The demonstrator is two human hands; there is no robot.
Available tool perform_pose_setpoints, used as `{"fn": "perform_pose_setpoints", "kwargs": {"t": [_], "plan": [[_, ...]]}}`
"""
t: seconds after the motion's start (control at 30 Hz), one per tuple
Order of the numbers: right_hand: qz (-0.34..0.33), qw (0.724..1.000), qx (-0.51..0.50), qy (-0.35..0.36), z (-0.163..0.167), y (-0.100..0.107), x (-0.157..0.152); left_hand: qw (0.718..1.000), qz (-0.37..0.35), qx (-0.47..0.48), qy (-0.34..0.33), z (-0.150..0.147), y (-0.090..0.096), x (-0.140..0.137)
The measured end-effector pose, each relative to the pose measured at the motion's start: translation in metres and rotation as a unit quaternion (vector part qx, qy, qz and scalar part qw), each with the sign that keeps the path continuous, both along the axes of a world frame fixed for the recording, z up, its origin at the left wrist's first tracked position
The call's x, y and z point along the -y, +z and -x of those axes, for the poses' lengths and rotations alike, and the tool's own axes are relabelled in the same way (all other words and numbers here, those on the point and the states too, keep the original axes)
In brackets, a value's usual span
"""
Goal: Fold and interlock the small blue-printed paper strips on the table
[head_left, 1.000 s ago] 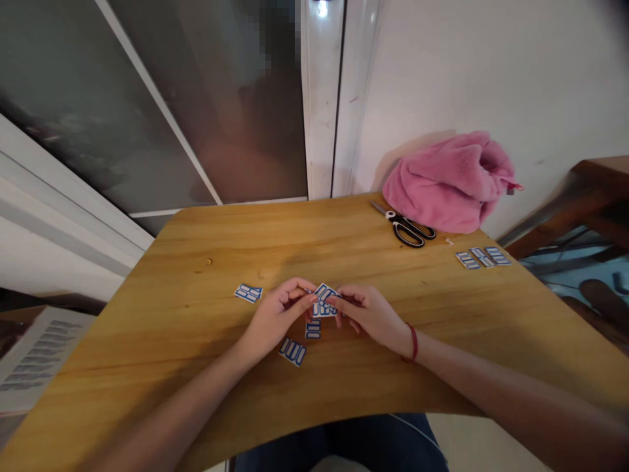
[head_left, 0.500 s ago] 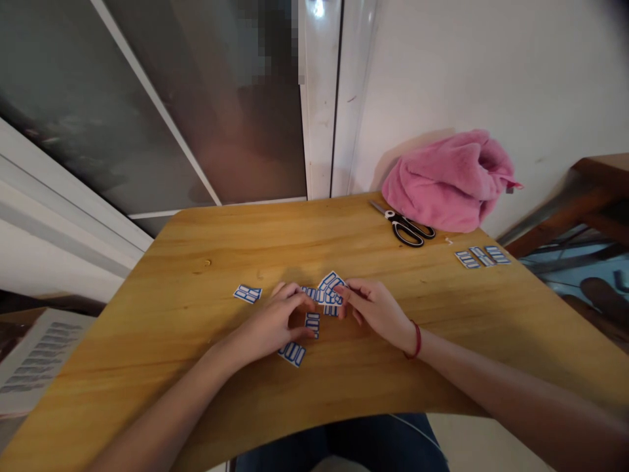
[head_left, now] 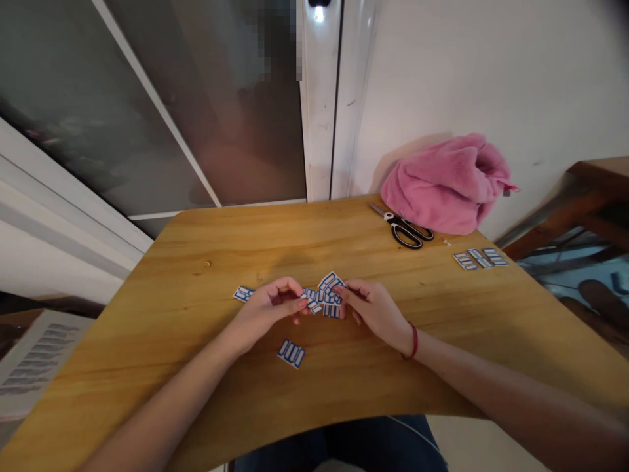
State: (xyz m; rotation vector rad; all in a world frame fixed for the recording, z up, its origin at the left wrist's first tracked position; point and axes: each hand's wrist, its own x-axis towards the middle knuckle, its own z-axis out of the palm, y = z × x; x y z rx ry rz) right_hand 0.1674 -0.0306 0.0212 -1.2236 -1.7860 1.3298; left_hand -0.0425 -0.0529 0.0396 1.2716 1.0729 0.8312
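Between finger and thumb, my left hand (head_left: 272, 308) pinches a small blue-and-white label card (head_left: 312, 303), held just above the table. My right hand (head_left: 371, 305) is closed on a fan of similar label cards (head_left: 331, 286); how many overlap I cannot tell. Under and beside the fan another label card (head_left: 334, 311) shows, partly covered. A loose label card (head_left: 291, 353) lies flat on the wood nearer to me. Left of my left hand, one more label card (head_left: 242, 293) is partly hidden by the fingers.
The wooden table (head_left: 221, 393) has black-handled scissors (head_left: 405, 229) near its back edge. Beside them a pink plush bag (head_left: 449, 183) leans on the wall. Three label cards (head_left: 479, 258) lie at the right edge. A printed carton (head_left: 44, 357) stands left, below the tabletop.
My left hand has picked up the label card that lay on the table under its fingers and lifted it toward the fan. My right hand stays almost still.
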Motion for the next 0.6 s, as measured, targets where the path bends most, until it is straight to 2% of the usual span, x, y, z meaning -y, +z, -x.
{"fn": "perform_pose_setpoints", "kwargs": {"t": [0.17,0.27,0.33,0.43,0.6], "plan": [[-0.009,0.999,0.023,0.027,0.003,0.003,0.004,0.996,0.047,0.061,0.045,-0.007,-0.004,0.001],[-0.054,0.994,0.066,0.067,0.004,0.007,0.007,0.994,0.029,0.054,0.089,-0.012,-0.006,0.003],[-0.060,0.989,0.086,0.101,0.004,0.009,0.009,0.994,0.003,0.027,0.103,-0.014,-0.006,0.003],[-0.031,0.987,0.081,0.139,0.004,0.011,0.010,0.995,-0.019,-0.001,0.094,-0.014,-0.003,0.004],[0.014,0.986,0.053,0.160,0.004,0.011,0.010,0.998,-0.034,-0.002,0.059,-0.014,-0.003,0.004]]}}
